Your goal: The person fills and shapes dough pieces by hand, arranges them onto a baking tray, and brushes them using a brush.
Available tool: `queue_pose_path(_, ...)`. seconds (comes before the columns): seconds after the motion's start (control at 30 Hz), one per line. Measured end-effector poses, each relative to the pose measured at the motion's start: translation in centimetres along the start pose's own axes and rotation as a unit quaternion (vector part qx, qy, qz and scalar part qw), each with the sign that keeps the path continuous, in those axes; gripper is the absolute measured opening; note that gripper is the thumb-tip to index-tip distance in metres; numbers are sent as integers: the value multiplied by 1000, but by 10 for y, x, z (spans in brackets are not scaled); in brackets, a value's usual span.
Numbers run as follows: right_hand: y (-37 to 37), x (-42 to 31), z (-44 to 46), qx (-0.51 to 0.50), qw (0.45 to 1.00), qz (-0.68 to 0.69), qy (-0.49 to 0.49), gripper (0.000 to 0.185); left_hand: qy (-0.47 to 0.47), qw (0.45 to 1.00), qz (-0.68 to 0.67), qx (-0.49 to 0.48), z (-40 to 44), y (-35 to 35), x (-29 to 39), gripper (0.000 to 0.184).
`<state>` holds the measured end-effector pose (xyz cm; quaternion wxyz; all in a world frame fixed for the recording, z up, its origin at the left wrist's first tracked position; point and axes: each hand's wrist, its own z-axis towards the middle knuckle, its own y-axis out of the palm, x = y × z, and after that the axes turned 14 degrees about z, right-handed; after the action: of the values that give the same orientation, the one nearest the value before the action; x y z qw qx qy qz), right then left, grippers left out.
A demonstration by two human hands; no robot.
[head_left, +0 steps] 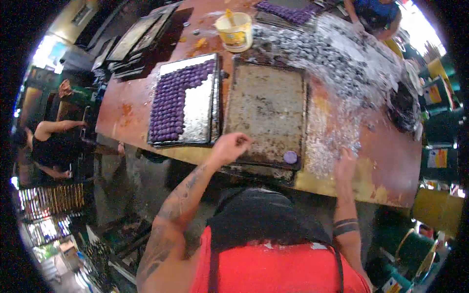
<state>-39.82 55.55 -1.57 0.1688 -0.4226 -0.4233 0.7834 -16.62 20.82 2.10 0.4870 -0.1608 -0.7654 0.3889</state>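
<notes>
My left hand (233, 148) hovers over the near left corner of a worn baking tray (266, 97). Its fingers are curled together, and what they hold, if anything, I cannot make out. One round purple dough piece (290, 156) lies in the tray's near right corner. My right hand (345, 163) is low over the flour-dusted tabletop (327, 141), right of the tray; its fingers are blurred. Left of the worn tray, rows of purple dough balls (168, 102) cover part of a shiny tray (199, 105).
A white bucket (234, 35) with a yellow-handled tool stands behind the trays. Many floured dark pieces (337, 63) spread across the back right. Stacked trays (139, 41) sit at the back left. One person (376, 17) is across the table, another (53, 141) stands left.
</notes>
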Motion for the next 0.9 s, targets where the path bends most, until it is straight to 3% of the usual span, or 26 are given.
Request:
queue_pose_path(0.07, -5, 49, -12, -60, 998, -4, 26, 31, -43, 987, 111, 107, 2, -24, -57, 19)
queue_pose_path(0.1, -5, 70, -16, -54, 995, 50, 61, 29, -145, 968, 158, 130, 1, -43, -68, 17)
queue_pose_path(0.13, -2, 88, -18, -48, 989, 104, 95, 27, -188, 942, 214, 179, -2, -51, -99, 15)
queue_pose_path(0.17, 0, 98, -17, -42, 978, 159, 128, 26, -164, 914, 280, 245, -10, -65, -118, 17)
queue_pose_path(0.23, -3, 101, -16, 9, 941, 264, 209, 26, -206, 868, 343, 294, -22, -83, -128, 17)
queue_pose_path(0.37, 22, 77, -15, 7, 786, 551, 281, 28, -158, 851, 386, 320, -20, -84, -152, 9)
queue_pose_path(0.4, 28, 52, -10, -16, 766, 570, 296, 29, -139, 850, 386, 330, -19, -84, -150, 8)
queue_pose_path(0.43, 35, 14, 1, -37, 745, 589, 310, 30, -117, 866, 317, 368, -14, -83, -137, 7)
queue_pose_path(0.5, 16, -91, 31, -140, 758, 562, 302, 29, -63, 884, 175, 429, 0, -68, -93, 6)
queue_pose_path(0.57, 41, -125, 41, -167, 853, 473, 148, 30, -121, 929, -184, 297, 15, -40, -44, 10)
queue_pose_path(0.63, 36, -189, 53, -155, 890, 426, 39, 31, -131, 856, -472, 166, 16, -27, 23, 24)
queue_pose_path(0.7, 24, -223, 65, -147, 898, 407, -86, 30, -60, 874, -470, 103, 24, -12, 42, 36)
queue_pose_path(0.73, 22, -230, 70, -143, 895, 396, -147, 30, -59, 857, -504, 92, 20, -15, 60, 35)
queue_pose_path(0.8, 30, -227, 71, -77, 923, 336, -172, 28, -62, 819, -566, 68, 7, -21, 90, 33)
queue_pose_path(0.9, 43, -222, 66, -48, 936, 291, -190, 33, -70, 843, -525, 94, 5, -16, 104, 32)
